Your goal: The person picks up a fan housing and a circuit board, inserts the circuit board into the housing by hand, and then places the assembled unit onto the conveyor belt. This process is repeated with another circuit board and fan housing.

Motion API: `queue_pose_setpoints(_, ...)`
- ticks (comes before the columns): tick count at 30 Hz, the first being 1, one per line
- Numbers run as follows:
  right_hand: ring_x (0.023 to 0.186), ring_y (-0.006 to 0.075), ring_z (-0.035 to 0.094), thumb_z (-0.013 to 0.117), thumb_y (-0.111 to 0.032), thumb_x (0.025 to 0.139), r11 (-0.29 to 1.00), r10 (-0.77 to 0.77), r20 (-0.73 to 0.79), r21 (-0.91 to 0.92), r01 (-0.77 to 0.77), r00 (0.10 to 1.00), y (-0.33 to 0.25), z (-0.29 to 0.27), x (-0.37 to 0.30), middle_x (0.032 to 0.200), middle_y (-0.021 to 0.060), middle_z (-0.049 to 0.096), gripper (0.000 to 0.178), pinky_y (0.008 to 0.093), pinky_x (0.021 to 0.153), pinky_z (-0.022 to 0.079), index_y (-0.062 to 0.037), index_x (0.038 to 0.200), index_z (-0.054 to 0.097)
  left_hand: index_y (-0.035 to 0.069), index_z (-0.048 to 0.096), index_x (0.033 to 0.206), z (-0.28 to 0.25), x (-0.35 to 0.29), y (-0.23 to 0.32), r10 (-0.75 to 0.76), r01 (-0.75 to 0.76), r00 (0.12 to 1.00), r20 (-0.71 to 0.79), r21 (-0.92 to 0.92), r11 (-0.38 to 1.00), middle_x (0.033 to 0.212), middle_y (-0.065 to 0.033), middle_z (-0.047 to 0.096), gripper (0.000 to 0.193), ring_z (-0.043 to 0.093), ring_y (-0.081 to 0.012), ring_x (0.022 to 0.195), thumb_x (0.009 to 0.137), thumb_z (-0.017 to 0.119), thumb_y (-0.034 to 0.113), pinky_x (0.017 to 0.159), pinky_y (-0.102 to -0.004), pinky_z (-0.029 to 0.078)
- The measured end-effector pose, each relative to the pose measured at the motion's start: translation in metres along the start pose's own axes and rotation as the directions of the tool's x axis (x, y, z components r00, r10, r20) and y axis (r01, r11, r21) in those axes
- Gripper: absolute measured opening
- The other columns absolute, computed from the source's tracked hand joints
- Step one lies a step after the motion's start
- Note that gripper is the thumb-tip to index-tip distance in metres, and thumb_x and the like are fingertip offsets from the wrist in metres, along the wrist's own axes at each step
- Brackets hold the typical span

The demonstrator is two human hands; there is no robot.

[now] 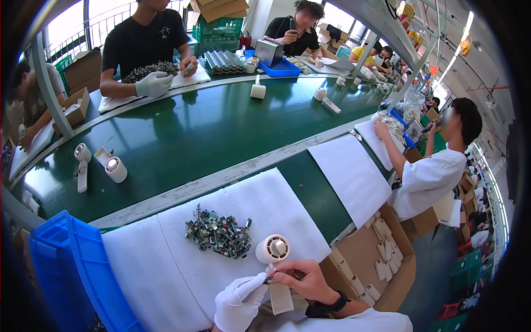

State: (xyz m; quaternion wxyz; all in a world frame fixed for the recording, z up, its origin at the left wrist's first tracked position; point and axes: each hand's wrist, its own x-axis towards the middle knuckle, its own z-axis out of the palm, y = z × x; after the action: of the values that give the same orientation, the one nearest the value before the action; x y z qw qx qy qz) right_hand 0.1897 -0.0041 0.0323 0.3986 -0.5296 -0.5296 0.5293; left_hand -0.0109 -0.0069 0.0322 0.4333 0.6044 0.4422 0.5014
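My left hand (239, 301), in a white glove, pinches the neck of a small white hand-held fan (272, 250) just under its round head. My bare right hand (303, 282), with a black wristband, grips the same fan from the right, around the top of its flat handle. The fan's round head faces up over a white foam sheet (166, 265). A pile of small green and black circuit boards (218, 232) lies on the foam just left of the fan.
A blue plastic crate (66, 271) stands at my left. A cardboard box (370, 260) of white fan parts sits at my right. Beyond is a green conveyor belt (182, 133) carrying white fan pieces (113, 167). Other people work across the belt and to the right.
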Motion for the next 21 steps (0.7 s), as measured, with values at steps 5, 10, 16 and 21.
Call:
queue_pose_setpoints(5, 0.074, 0.0023, 0.057, 0.072, -0.010, 0.094, 0.999, 0.040, 0.010, 0.028, -0.041, 0.999, 0.000, -0.004, 0.001, 0.087, -0.0002, 0.072, 0.016, 0.0198, 0.064, 0.045, -0.0002, 0.106, 0.075, 0.004, 0.075, 0.108, -0.002, 0.009, -0.001, -0.003, 0.002, 1.000, 0.015, 0.069, 0.998, 0.100, -0.0138, 0.074, 0.025, 0.072, -0.0271, 0.088, 0.083, 0.076, -0.001, 0.080, -0.0335, 0.056)
queue_pose_setpoints(10, 0.065, 0.0044, 0.056, 0.075, -0.006, 0.085, 0.912, -0.133, 0.018, -0.389, 0.129, 0.991, -0.032, -0.002, 0.010, 0.078, 0.0018, 0.069, 0.009, 0.0213, 0.056, 0.044, -0.0021, 0.093, 0.074, 0.006, 0.074, 0.111, 0.001, 0.011, -0.013, 0.053, -0.050, 0.998, -0.024, 0.117, 0.992, 0.103, -0.0144, 0.074, 0.029, 0.072, -0.0296, 0.089, 0.083, 0.076, -0.002, 0.079, -0.0346, 0.057)
queue_pose_setpoints(16, 0.053, 0.0073, 0.053, 0.074, -0.001, 0.079, 0.769, -0.400, -0.008, -0.547, 0.331, 0.916, -0.026, 0.004, 0.029, 0.069, 0.0034, 0.062, 0.011, 0.0226, 0.048, 0.040, -0.0037, 0.089, 0.075, 0.006, 0.073, 0.115, 0.007, 0.022, -0.017, -0.046, 0.046, 0.999, -0.013, -0.010, 0.999, 0.106, -0.0123, 0.073, 0.029, 0.071, -0.0250, 0.089, 0.087, 0.074, -0.001, 0.079, -0.0321, 0.056)
queue_pose_setpoints(21, 0.052, 0.0071, 0.051, 0.074, 0.000, 0.078, 0.721, -0.464, 0.010, -0.576, 0.385, 0.886, -0.020, 0.005, 0.023, 0.071, 0.0026, 0.063, 0.013, 0.0226, 0.046, 0.038, -0.0054, 0.090, 0.076, 0.006, 0.072, 0.117, 0.006, 0.010, -0.023, -0.025, 0.025, 1.000, -0.014, -0.016, 1.000, 0.107, -0.0117, 0.073, 0.030, 0.071, -0.0232, 0.090, 0.087, 0.074, -0.001, 0.080, -0.0312, 0.056)
